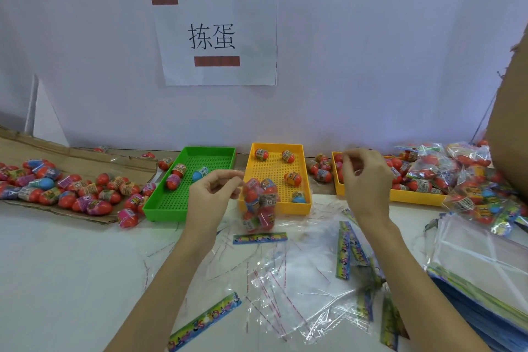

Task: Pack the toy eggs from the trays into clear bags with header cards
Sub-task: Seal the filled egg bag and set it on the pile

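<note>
right now the left hand (213, 190) pinches the top of a bag (260, 204) full of eggs, with fingers curled at the edge. the bag hangs just in front of the yellow tray (278, 177). it looks soft, crinkly and slippery, and a bit heavy at the bottom, so i think the top edge is the best place to hold. the right hand (367, 177) is up over the far tray (411, 196), fingers bent close together; i cannot tell if it holds anything. both arms reach forward. loose eggs (293, 179) sit in the yellow tray and the green tray (165, 203).
</note>
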